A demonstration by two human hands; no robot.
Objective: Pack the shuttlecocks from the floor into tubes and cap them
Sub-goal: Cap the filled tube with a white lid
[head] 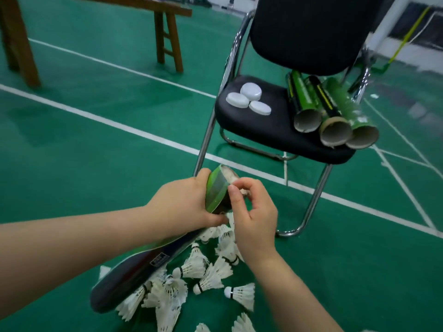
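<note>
- The long green-and-black cardboard tube was tilted above the green court floor, with its open mouth up and away from the person.
- The left hand gripped the tube just below the mouth, fingers wrapped round its green band.
- The right hand was at the mouth, thumb and forefinger narrowed to a pinch on a pale shuttlecock. The shuttlecock was blurred and mostly hidden.
- A loose heap of white feathered shuttlecocks lay on the floor under the tube and both wrists.
- A black padded chair with a chrome frame stood beyond the hands, straddling a white court line.
- Three round white plastic caps sat together, touching, near the seat's left edge.
- Three empty green-and-black tubes lay side by side along the seat's right edge, open ends at its front edge.
- A brown wooden bench stood on the floor, well apart.
</note>
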